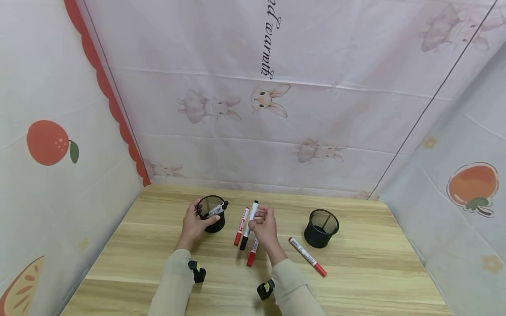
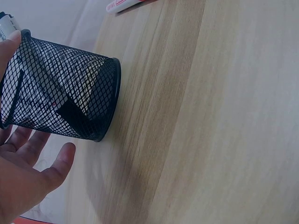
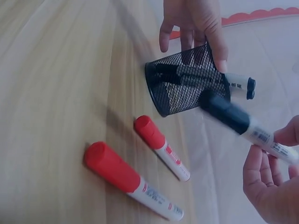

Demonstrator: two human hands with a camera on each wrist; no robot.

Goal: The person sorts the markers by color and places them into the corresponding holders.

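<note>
Wood-grain table [image 1: 375,281], printed cloth walls [image 1: 356,118]. White black-capped marker [image 1: 252,215] is off the table, pinched in right hand [image 1: 265,228]. Left hand [image 1: 193,227] grips black mesh cup [image 1: 215,226], two more markers [image 1: 215,210] inside. Red-capped marker [image 1: 241,226] lies between; second cup [image 1: 316,238] stands far right.

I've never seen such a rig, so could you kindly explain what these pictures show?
There is no robot, just a person's left hand and right hand, both bare. The wide picture comes from a camera on the head, the two close ones from black cameras on the wrists. The left hand holds a mesh cup with two black-capped markers inside; the right hand grips another black-capped marker. Three red-capped markers lie on the table, and a second cup stands at the right.
</note>
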